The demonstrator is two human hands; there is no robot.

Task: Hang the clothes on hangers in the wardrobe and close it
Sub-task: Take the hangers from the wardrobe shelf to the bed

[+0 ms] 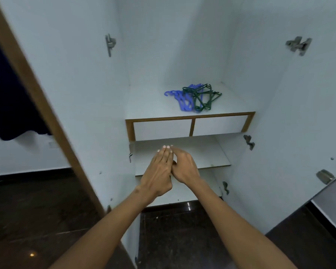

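The white wardrobe [182,45] stands open in front of me, both doors swung out. A heap of blue hangers [182,100] and dark green hangers [202,98] lies on the upper shelf [147,105] above two small drawers. My left hand [159,171] and my right hand [184,167] are held together in front of the lower shelf [208,152], palms against each other. The left fingers are straight; the right hand's fingers are hidden behind the left. Neither hand holds anything I can see. No clothes are in view.
The left door [70,94] with its brown edge stands at my left, the right door [299,113] at my right, metal hinges on both. The floor [37,220] is dark and glossy. A dark cloth [8,103] hangs at the far left.
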